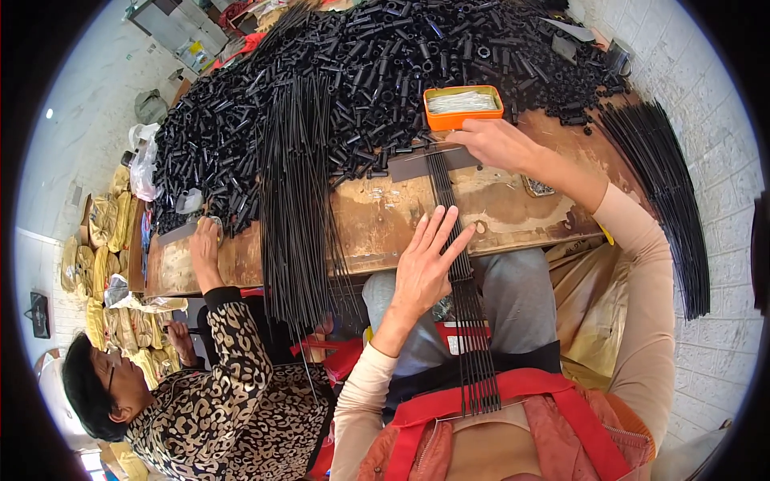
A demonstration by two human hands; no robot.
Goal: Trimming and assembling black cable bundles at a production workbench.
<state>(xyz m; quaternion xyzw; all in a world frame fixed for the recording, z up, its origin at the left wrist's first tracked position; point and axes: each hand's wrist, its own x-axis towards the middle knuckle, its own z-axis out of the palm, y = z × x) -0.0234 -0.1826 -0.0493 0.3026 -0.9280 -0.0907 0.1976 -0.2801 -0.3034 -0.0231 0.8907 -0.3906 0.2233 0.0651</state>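
Observation:
A flat row of thin black rods (463,305) runs from the bench edge down over my lap. Across it lies my left hand (425,260), its fingers stretched and spread on the rods. The far rod ends rest on a dark flat strip (411,166) on the bench. Just beyond those ends my right hand (499,146) is closed in a pinch, and what its fingertips hold is too small to make out. Beside that hand stands an orange-rimmed box (461,120) filled with thin pale sticks or pins.
Black tubular parts (385,60) are heaped over the wooden bench (361,232). A loose bundle of black rods (295,200) hangs off its edge at my left, another bundle (662,184) leans by the right wall. A co-worker (216,385) in a patterned top works at the left.

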